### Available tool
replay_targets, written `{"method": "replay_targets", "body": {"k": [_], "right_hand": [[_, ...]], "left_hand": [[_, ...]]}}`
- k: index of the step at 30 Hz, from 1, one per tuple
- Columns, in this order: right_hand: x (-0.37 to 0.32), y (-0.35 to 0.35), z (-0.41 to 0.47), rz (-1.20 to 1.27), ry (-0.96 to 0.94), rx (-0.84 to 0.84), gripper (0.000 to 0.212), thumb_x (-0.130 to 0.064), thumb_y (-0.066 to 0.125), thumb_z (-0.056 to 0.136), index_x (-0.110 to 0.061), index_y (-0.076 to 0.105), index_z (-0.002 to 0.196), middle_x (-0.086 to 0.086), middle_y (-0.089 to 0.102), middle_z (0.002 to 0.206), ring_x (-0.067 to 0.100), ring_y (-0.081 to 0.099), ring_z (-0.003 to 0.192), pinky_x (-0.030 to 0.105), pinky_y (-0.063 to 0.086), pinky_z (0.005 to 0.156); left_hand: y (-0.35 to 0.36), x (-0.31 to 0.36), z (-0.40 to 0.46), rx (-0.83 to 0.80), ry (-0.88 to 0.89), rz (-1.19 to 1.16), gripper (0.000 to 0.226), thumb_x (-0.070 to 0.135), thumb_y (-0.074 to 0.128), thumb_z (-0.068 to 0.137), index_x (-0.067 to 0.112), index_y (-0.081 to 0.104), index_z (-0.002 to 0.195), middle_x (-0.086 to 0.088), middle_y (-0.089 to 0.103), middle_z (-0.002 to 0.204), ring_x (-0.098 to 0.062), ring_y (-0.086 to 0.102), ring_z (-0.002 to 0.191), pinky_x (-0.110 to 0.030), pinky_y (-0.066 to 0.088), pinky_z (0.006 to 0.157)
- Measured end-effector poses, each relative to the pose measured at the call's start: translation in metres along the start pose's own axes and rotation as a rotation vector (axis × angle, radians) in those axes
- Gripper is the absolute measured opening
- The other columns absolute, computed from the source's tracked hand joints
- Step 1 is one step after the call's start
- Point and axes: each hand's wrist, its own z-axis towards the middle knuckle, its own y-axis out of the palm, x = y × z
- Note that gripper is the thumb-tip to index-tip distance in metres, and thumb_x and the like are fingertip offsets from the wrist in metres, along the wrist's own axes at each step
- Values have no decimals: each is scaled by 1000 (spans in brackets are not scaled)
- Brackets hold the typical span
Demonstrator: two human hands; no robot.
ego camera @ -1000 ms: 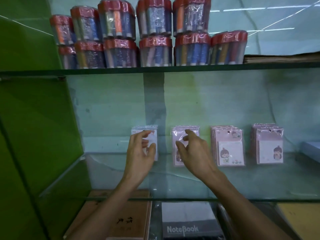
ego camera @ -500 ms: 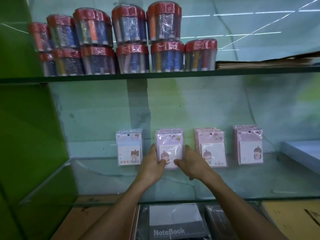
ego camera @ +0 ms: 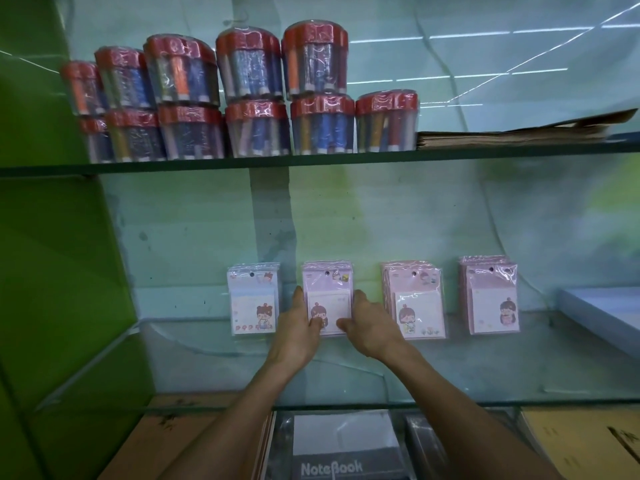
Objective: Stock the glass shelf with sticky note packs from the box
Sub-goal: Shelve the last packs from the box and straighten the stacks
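Several stacks of pink sticky note packs lean upright against the back wall on the glass shelf (ego camera: 485, 368). The far-left stack (ego camera: 254, 299) stands alone. My left hand (ego camera: 298, 330) and my right hand (ego camera: 367, 327) clasp the second stack (ego camera: 328, 289) from both sides, thumbs across its front. To the right stand the third stack (ego camera: 414, 299) and the fourth stack (ego camera: 490, 294). The box is not in view.
An upper glass shelf (ego camera: 346, 157) carries red-lidded tubs of pens (ego camera: 249, 95) and flat brown card (ego camera: 519, 131). A green wall (ego camera: 52, 271) closes the left side. A white block (ego camera: 602, 315) lies at the shelf's right. Notebooks (ego camera: 332, 455) sit below.
My left hand left the far-left stack and joined my right hand on the second stack. The view shifted, so the shelf contents sit further right and lower.
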Motion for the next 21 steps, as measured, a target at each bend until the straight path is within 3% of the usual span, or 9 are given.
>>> {"method": "replay_targets", "body": {"k": [3,5,7,8,11,13,17,19,21], "right_hand": [[4,-7,-7,85,-11,7,39,-24,58,93,-6,39,123,19,59,115,38,65,89,49,59,67],[13,-12,-16,161,-64,56,42,-20,56,95,-6,38,130,16,56,120,36,65,87,48,60,57],[27,-19,-26,166,-151,165,46,-19,54,96,-8,38,138,12,56,128,32,64,98,47,59,70],[35,-23,-30,164,-188,228,45,-20,53,97,-10,40,139,10,58,128,29,63,102,45,57,77],[60,-40,-37,160,-204,374,41,-23,54,96,-12,47,135,6,62,122,26,64,102,33,50,86],[77,-51,-38,137,-154,408,43,-23,55,95,-11,47,135,8,59,125,27,63,101,32,46,88],[104,-66,-41,86,8,342,42,-24,54,96,-6,44,133,14,56,127,33,58,108,39,48,90],[112,-69,-40,98,66,238,40,-26,54,96,-6,43,129,15,61,114,33,64,92,42,56,74],[117,-72,-35,143,107,120,35,-26,56,95,-8,45,122,13,64,100,27,67,77,34,56,49]], "left_hand": [[-3,2,-5,65,75,-1,50,11,59,92,15,37,137,-3,63,123,-18,61,106,-23,45,84],[-5,8,-12,177,194,19,51,10,57,93,12,37,140,2,53,126,-1,46,108,-12,35,90],[-4,20,-21,249,275,15,53,7,55,94,7,36,144,2,45,130,7,34,108,2,23,91],[-2,27,-24,239,283,-2,54,8,54,95,8,34,145,2,44,133,5,35,111,2,23,93],[18,48,-30,106,254,-71,53,14,55,95,12,37,145,-3,49,138,-7,50,113,-17,36,101],[34,63,-32,-3,174,-114,56,21,56,96,12,35,146,-5,50,141,-13,53,120,-29,40,107],[59,86,-30,-161,61,-146,61,27,57,95,14,31,149,2,49,139,-17,48,130,-21,37,101],[70,92,-25,-167,80,-154,46,24,58,94,20,44,138,9,56,131,-16,55,122,-20,40,93],[80,96,-18,-148,60,-141,37,25,56,93,23,47,130,4,63,125,-17,60,112,-28,46,92]]}}
